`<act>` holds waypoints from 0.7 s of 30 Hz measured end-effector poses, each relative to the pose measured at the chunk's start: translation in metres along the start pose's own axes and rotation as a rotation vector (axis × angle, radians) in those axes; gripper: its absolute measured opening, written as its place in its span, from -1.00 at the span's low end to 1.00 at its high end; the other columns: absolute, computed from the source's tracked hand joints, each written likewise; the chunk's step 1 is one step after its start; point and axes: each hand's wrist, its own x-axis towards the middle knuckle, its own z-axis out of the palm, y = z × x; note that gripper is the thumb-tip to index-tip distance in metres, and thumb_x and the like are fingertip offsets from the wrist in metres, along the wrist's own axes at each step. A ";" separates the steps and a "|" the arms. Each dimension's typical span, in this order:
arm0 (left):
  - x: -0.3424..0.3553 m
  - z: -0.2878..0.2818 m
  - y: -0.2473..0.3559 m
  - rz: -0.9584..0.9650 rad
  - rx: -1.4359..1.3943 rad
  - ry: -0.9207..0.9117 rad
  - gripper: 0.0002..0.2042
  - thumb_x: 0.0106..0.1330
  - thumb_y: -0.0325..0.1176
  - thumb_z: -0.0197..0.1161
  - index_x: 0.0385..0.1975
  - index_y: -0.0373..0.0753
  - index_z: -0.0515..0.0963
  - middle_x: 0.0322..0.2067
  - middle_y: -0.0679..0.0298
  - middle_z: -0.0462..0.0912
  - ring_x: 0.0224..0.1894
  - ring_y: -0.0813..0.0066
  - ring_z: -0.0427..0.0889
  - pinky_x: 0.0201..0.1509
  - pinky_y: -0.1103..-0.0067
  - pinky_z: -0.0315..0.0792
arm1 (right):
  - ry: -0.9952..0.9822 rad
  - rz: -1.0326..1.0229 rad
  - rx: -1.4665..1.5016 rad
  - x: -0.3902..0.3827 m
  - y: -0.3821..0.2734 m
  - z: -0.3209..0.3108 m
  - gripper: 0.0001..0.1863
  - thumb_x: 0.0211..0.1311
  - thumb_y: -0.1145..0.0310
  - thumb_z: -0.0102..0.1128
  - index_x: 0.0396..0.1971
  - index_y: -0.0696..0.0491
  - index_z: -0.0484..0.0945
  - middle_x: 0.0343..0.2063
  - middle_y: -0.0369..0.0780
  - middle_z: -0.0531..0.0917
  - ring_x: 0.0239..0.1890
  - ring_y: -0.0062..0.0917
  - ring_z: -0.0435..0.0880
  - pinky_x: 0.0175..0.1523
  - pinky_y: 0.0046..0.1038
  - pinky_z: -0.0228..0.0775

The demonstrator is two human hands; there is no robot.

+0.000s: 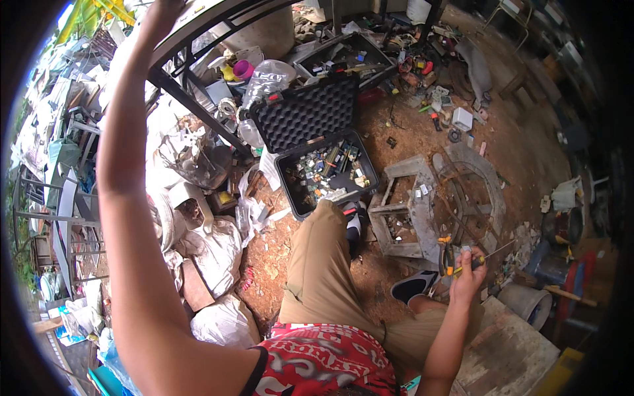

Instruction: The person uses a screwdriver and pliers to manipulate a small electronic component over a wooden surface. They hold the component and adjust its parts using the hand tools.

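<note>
At the top edge of the head view, my left arm reaches up, with my left hand (165,14) partly cut off and its fingers hidden. At lower right, my right hand (466,277) grips a screwdriver (477,262) with a yellow-and-black handle and a thin shaft, plus a small grey piece (467,249). Orange-and-black pliers (444,254) are just left of those fingers; whether they are held too is unclear. An open black foam-lined case (297,181) full of small electronic parts lies beyond my knee.
A weathered wooden frame (389,211) lies right of the case. Behind it are another black tray (343,56) and scattered debris. White sacks (211,257) and piled scrap crowd the left, under a dark metal frame (195,99). A metal drum (522,303) and boards sit at lower right.
</note>
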 end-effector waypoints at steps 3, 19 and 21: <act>0.022 0.024 -0.059 -0.088 0.047 -0.224 -0.56 0.41 -0.02 0.03 -0.03 -0.30 0.56 -0.19 -0.10 0.65 -0.02 -0.02 0.60 0.04 0.28 0.42 | 0.021 0.001 -0.046 -0.006 -0.004 0.010 -0.82 0.26 0.37 0.28 -0.27 0.11 0.49 -0.46 -0.32 0.56 -0.48 -0.72 0.45 -0.34 -0.65 0.27; 0.011 0.046 -0.065 -0.318 0.035 -0.217 -0.57 0.35 0.02 0.07 -0.04 -0.21 0.60 -0.11 -0.05 0.65 0.00 0.06 0.60 0.09 0.30 0.43 | 0.047 0.038 -0.021 -0.022 -0.007 0.008 -0.82 0.25 0.40 0.29 -0.27 0.10 0.48 -0.42 -0.30 0.58 -0.48 -0.72 0.45 -0.38 -0.65 0.29; 0.016 0.035 -0.083 -0.372 0.098 -0.078 -0.56 0.33 0.02 0.09 -0.07 -0.23 0.60 -0.12 -0.02 0.66 0.00 0.06 0.61 0.10 0.29 0.43 | 0.049 0.055 0.032 -0.020 -0.004 0.009 -0.83 0.24 0.42 0.29 -0.25 0.10 0.50 -0.40 -0.31 0.58 -0.48 -0.72 0.45 -0.38 -0.65 0.29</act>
